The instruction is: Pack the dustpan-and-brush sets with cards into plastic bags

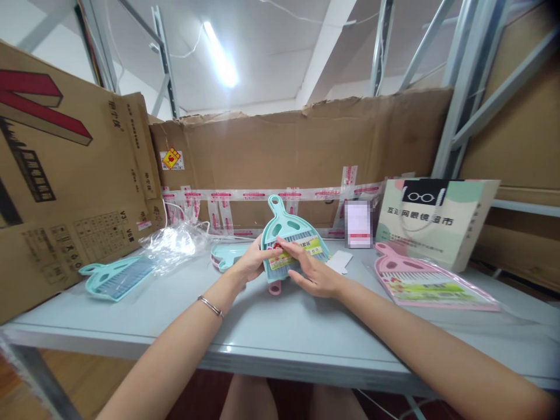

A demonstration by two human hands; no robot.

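In the middle of the table, my left hand (252,261) grips the left edge of a mint-green dustpan (283,224). The dustpan is tilted up with its looped handle at the top, and a brush with bluish bristles lies in its pan. A printed yellow-green label (311,247) crosses the bristles. My right hand (315,273) rests on the label with its fingers stretched out and apart. Below the dustpan, a pink handle end (275,288) shows; what it belongs to is hidden. Behind my left hand lies another mint-green dustpan (230,254), partly covered.
On the left lie a mint-green dustpan with brush (118,279) and crumpled clear plastic (179,245). A bagged pink dustpan set (431,283), paper bag (433,219), white cards (340,262) and blurred upright phone-like object (359,224) are right. Cardboard boxes (271,146) line the back.
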